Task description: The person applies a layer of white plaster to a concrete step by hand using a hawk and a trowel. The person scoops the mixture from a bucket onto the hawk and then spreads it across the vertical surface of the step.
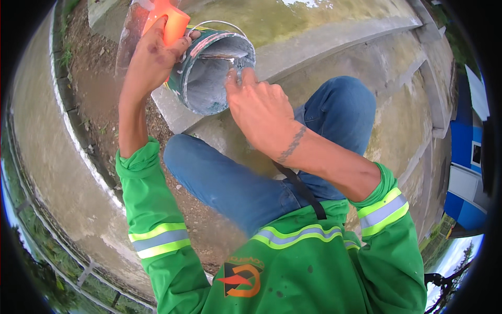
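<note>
A green bucket (209,93) lies tilted with its mouth toward me, its inside coated in grey-white paste. My left hand (151,60) is closed around a bright orange, smooth object (175,26) beside the bucket; its exact kind I cannot make out. Some of that hand's fingers reach the bucket's outer side. At the bucket's mouth, my right hand (261,107) has its fingers curled and pointing inside. Near those fingertips is a thin flat edge with whitish paste (230,56). Whatever the right fingers hold is mostly hidden.
Beneath the bucket is a concrete ledge (175,110), with stained concrete steps (402,104) stretching right. Bare soil (91,99) runs along the left, bordered by a white-edged kerb (65,115). My bent knees flank the work. A blue and white structure (465,172) stands far right.
</note>
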